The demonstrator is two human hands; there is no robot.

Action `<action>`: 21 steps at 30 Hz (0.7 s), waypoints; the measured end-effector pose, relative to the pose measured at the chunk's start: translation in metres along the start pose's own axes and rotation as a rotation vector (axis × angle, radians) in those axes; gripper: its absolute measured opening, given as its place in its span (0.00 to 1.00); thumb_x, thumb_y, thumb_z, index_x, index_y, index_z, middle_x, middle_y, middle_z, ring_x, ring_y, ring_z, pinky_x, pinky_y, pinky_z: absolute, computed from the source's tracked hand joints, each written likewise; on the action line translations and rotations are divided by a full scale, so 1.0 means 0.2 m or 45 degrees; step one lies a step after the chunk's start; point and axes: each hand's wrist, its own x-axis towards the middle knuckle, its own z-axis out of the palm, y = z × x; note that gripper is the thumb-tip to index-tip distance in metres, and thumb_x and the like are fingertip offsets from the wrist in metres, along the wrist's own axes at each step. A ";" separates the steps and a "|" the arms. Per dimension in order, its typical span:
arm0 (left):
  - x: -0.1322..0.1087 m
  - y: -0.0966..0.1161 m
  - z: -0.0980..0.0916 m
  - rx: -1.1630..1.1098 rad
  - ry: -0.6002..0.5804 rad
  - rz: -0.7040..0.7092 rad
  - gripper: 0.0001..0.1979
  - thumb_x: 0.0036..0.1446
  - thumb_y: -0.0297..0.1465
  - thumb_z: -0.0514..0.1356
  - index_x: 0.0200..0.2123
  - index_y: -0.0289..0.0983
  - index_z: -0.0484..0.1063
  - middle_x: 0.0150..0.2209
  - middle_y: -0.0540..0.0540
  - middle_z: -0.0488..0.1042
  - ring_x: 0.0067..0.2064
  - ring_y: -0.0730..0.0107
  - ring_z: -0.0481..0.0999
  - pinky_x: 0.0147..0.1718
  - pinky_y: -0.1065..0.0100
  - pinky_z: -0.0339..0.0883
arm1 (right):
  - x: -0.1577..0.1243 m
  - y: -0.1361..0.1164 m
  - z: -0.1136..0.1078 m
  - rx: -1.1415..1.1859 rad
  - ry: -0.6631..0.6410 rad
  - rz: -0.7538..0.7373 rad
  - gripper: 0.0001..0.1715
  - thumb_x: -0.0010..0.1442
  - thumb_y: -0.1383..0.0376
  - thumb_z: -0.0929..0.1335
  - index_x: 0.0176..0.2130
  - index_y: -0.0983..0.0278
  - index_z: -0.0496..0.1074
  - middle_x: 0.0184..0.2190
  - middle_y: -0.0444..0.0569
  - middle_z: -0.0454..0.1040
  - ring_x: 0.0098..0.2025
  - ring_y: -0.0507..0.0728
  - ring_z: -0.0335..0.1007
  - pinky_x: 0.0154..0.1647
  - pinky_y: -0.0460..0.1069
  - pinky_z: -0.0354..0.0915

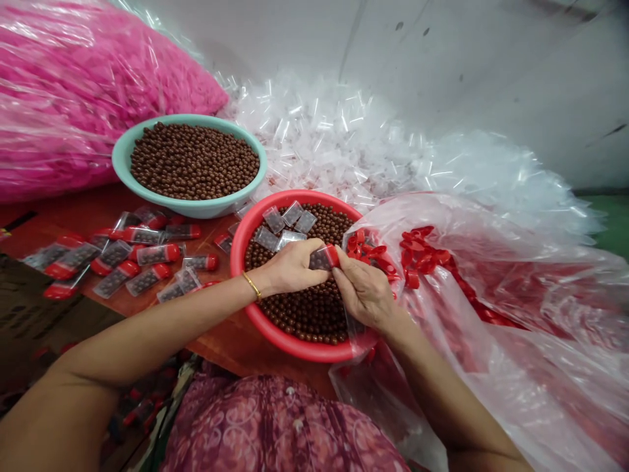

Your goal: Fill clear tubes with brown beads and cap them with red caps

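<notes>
Over a red basin (289, 347) of small brown balls (304, 321), my two hands meet at one small clear plastic box (320, 259) filled with the balls. My left hand (289, 267) is closed round the box's body. On its right end sits a red cap (332, 255), pinched by the fingers of my right hand (363, 288). Several clear boxes (293, 214) without caps lie on the balls behind my left hand. Loose red caps (371, 252) in a clear plastic bag (442, 216) are beside my right hand.
Several filled, red-capped boxes (154, 254) lie on the red tabletop (221, 341) at left. Behind them stands a pale green basin (196, 206) of brown balls. A large bag of pink pieces (98, 85) is back left; a heap of clear boxes (344, 131) lies against the wall.
</notes>
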 end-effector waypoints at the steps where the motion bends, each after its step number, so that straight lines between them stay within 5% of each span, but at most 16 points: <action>1: 0.00 0.01 0.00 0.007 -0.014 0.010 0.06 0.46 0.32 0.57 0.28 0.35 0.64 0.23 0.55 0.63 0.26 0.76 0.62 0.26 0.73 0.56 | 0.00 0.00 -0.02 -0.009 -0.011 -0.013 0.22 0.64 0.64 0.58 0.53 0.66 0.70 0.29 0.53 0.77 0.27 0.55 0.72 0.28 0.49 0.68; 4: -0.01 0.04 0.00 0.032 -0.077 0.049 0.10 0.46 0.35 0.59 0.28 0.35 0.66 0.24 0.53 0.65 0.26 0.75 0.63 0.25 0.73 0.55 | 0.03 -0.01 -0.09 -0.009 -0.015 0.027 0.18 0.62 0.60 0.61 0.43 0.64 0.76 0.23 0.50 0.75 0.23 0.53 0.68 0.24 0.47 0.63; 7: -0.01 0.08 -0.01 0.124 -0.146 0.104 0.09 0.46 0.35 0.60 0.27 0.35 0.66 0.23 0.53 0.66 0.26 0.76 0.63 0.24 0.74 0.55 | 0.08 -0.03 -0.08 0.252 0.121 0.302 0.23 0.63 0.52 0.59 0.35 0.61 0.76 0.22 0.47 0.72 0.24 0.52 0.67 0.28 0.48 0.64; 10: -0.01 0.09 -0.01 0.266 -0.215 0.163 0.06 0.43 0.31 0.59 0.24 0.35 0.66 0.21 0.53 0.64 0.24 0.76 0.62 0.24 0.73 0.55 | 0.15 -0.05 0.00 0.828 0.236 0.644 0.34 0.63 0.44 0.51 0.43 0.60 0.73 0.28 0.47 0.72 0.27 0.52 0.67 0.30 0.48 0.66; 12: -0.02 0.08 0.00 0.330 -0.240 0.202 0.05 0.42 0.31 0.60 0.24 0.35 0.67 0.20 0.53 0.65 0.23 0.75 0.62 0.24 0.72 0.56 | 0.19 -0.07 0.06 1.107 0.145 0.750 0.40 0.61 0.41 0.47 0.52 0.59 0.67 0.35 0.48 0.73 0.34 0.53 0.70 0.36 0.49 0.68; 16: -0.03 0.07 0.00 0.428 -0.281 0.239 0.08 0.42 0.31 0.61 0.28 0.35 0.71 0.22 0.50 0.68 0.24 0.71 0.65 0.27 0.70 0.60 | 0.22 -0.11 0.09 1.149 -0.070 0.669 0.41 0.62 0.41 0.46 0.63 0.56 0.55 0.51 0.49 0.70 0.55 0.56 0.65 0.59 0.56 0.58; 21: -0.02 0.09 0.01 0.596 -0.204 0.191 0.11 0.43 0.34 0.61 0.32 0.35 0.72 0.24 0.46 0.71 0.26 0.64 0.69 0.30 0.65 0.62 | 0.24 -0.14 0.07 0.827 0.058 0.393 0.33 0.63 0.45 0.53 0.62 0.55 0.58 0.62 0.46 0.60 0.64 0.57 0.53 0.67 0.59 0.44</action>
